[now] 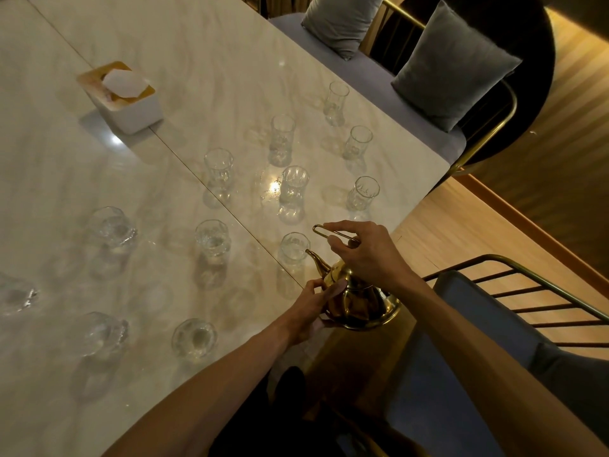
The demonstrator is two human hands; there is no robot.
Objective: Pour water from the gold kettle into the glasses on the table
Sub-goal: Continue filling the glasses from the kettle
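Here, my right hand (364, 250) grips the thin wire handle of the gold kettle (357, 301), and my left hand (311, 311) curls round its body from the side. The kettle is tilted at the table's (197, 54) near edge, its spout at the rim of the nearest glass (293, 255). More glasses stand scattered across the marble top beyond and to the left, well apart from each other. A white tissue box (123, 97) sits farther back. A chair (514, 311) stands just beside my right arm, and grey cushions (454, 64) rest on the bench at the far side.
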